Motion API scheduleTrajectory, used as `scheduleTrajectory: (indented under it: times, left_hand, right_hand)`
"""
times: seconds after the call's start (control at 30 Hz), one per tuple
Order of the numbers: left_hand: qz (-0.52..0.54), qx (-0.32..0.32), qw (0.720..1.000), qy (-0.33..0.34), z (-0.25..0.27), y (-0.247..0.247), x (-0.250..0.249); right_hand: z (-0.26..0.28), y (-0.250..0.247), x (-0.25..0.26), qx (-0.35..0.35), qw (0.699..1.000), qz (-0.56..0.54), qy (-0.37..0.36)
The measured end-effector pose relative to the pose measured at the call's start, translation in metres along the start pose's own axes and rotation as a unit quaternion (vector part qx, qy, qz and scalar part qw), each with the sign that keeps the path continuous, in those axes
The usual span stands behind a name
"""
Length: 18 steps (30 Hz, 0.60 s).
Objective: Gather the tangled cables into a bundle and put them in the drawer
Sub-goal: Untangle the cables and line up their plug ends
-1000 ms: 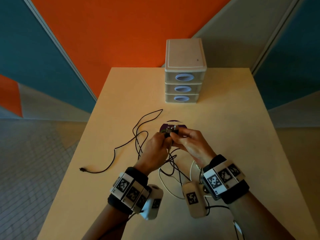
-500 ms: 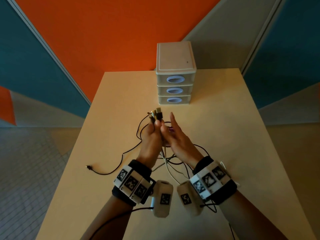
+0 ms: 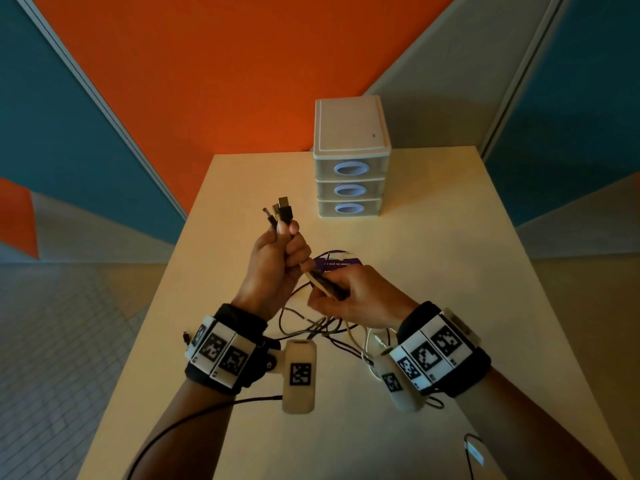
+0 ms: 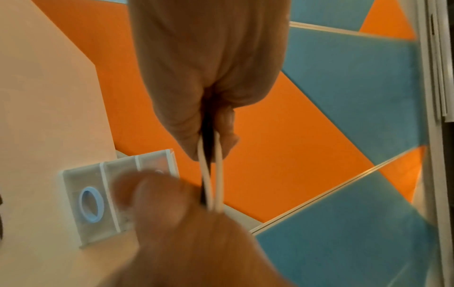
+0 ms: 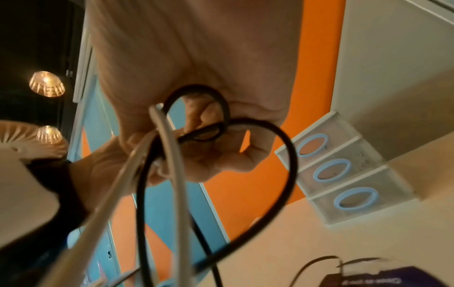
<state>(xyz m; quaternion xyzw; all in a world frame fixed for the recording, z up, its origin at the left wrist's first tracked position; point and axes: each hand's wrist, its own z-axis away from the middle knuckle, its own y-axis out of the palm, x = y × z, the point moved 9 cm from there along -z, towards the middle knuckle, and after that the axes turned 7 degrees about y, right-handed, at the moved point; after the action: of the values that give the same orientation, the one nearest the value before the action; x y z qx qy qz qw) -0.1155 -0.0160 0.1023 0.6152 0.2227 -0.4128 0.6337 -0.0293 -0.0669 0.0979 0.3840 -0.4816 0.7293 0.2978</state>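
Observation:
Black and white cables point(image 3: 320, 329) run from a loose tangle on the table up into both hands. My left hand point(image 3: 284, 244) holds their ends in a raised fist, with the USB plugs point(image 3: 281, 211) sticking out above it. Just below, my right hand point(image 3: 332, 292) grips the same strands point(image 4: 216, 174) nearer to me. In the right wrist view a black loop point(image 5: 282, 165) and white strands point(image 5: 172, 155) hang from the right hand point(image 5: 201, 151). The drawer unit point(image 3: 351, 161) stands at the table's far edge, all three drawers closed.
A purple flat object point(image 3: 337, 263) lies on the beige table point(image 3: 433, 271) just beyond my hands, between them and the drawer unit. A small white connector point(image 3: 475, 453) with a thin black lead lies near the front right edge.
My right hand, flat beside the left half a second ago, has closed round the cables and slid down them toward me. The left hand has lifted the plug ends higher.

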Motion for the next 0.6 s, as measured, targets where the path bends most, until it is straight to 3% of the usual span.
scheduleTrajectory:
  times: [0.2,0.33,0.47,0.6]
  left_hand:
    - [0.000,-0.023,1.000,0.015,0.000,-0.013,-0.007]
    - [0.053,-0.060,0.994,0.072,-0.005,-0.035,-0.047]
    - [0.099,-0.083,0.978,0.162,-0.007,-0.065,-0.115]
    - [0.009,-0.134,0.970,0.205,-0.007,-0.094,-0.157]
  right_hand:
    - [-0.006,-0.011,-0.026,-0.054,0.985,0.147,0.070]
    - [-0.007,-0.021,-0.067,-0.086,0.969,0.195,0.123]
    - [0.008,-0.027,-0.116,-0.111,0.971,0.165,0.134]
    - [0.022,-0.021,-0.129,-0.098,0.986,0.036,0.129]
